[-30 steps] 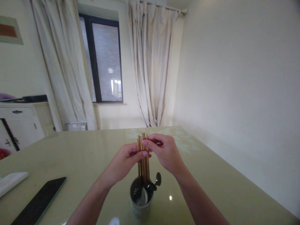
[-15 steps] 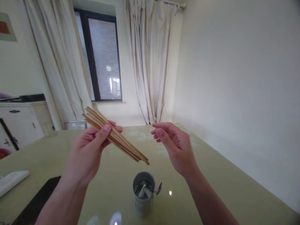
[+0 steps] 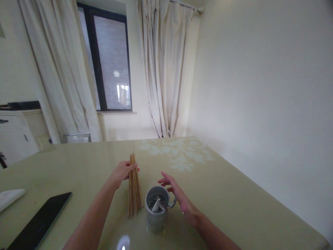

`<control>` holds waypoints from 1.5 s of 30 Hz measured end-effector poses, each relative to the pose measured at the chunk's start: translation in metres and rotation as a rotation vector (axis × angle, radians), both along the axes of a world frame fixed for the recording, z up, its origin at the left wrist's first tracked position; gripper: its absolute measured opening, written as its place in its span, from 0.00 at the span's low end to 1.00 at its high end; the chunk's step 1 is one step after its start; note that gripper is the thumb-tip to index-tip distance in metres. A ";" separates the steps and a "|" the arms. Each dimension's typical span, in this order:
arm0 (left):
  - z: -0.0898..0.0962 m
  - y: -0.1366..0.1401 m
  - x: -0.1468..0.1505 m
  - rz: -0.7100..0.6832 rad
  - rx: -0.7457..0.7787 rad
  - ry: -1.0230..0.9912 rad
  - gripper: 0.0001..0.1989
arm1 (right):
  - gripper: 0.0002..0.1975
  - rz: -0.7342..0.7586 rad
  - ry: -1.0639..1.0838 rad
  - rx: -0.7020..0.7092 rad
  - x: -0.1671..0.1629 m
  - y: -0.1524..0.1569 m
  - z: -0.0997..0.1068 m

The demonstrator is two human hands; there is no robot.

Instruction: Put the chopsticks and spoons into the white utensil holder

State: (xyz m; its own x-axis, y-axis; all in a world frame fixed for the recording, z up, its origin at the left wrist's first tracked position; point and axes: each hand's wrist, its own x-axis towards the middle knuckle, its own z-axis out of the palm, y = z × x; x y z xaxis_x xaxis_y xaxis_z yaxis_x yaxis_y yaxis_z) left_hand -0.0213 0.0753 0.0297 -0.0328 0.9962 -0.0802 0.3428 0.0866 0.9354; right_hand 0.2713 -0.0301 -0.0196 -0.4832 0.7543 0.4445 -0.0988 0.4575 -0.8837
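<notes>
A bundle of wooden chopsticks (image 3: 134, 194) is gripped near its upper end by my left hand (image 3: 124, 172). Its lower ends fan out slightly and point toward me, just left of a grey cylindrical holder (image 3: 156, 222). Small holes pierce the holder's inside, a pale folded piece (image 3: 157, 205) lies in it, and a curved metal hook or handle (image 3: 173, 202) sticks out on its right. Beside that right side, my right hand (image 3: 178, 194) has its fingers stretched out and holds nothing. Whether its fingers touch the rim, I cannot tell.
On the left of the glossy table (image 3: 247, 208) lie a dark flat tablet-like slab (image 3: 43, 218) and a white object (image 3: 10, 198). A wall (image 3: 260, 86) runs along the right side. Curtains (image 3: 166, 69) and a window (image 3: 111, 62) are at the back.
Both hands have come down toward the table. The chopsticks have turned from slanting to nearly upright in view and now sit left of the holder. My right hand has moved to the holder's right side.
</notes>
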 end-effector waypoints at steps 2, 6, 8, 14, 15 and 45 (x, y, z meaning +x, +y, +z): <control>-0.014 0.003 0.006 0.003 0.014 0.075 0.25 | 0.76 0.021 -0.005 -0.022 -0.010 0.000 -0.006; -0.037 0.010 0.016 0.033 0.092 0.286 0.18 | 0.84 -0.013 0.009 -0.080 -0.029 -0.001 -0.015; -0.045 0.012 0.021 0.050 0.122 0.397 0.14 | 0.78 -0.065 0.007 -0.111 -0.031 -0.003 -0.015; -0.061 0.007 0.035 0.045 0.169 0.683 0.13 | 0.61 -0.053 -0.046 -0.052 -0.014 -0.002 -0.003; -0.063 0.005 0.037 0.052 0.174 0.723 0.14 | 0.59 -0.047 -0.060 -0.054 -0.012 -0.001 -0.002; -0.100 -0.079 0.009 -0.285 0.473 0.670 0.27 | 0.59 -0.116 0.059 -0.090 -0.021 0.024 -0.016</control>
State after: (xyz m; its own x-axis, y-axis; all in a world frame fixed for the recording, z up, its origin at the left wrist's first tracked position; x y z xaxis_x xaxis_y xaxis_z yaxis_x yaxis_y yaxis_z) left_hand -0.0121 -0.0038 -0.0706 0.3310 0.8974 0.2916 0.7839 -0.4335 0.4445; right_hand 0.2498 -0.0056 -0.0351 -0.3653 0.8418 0.3975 -0.1029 0.3878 -0.9160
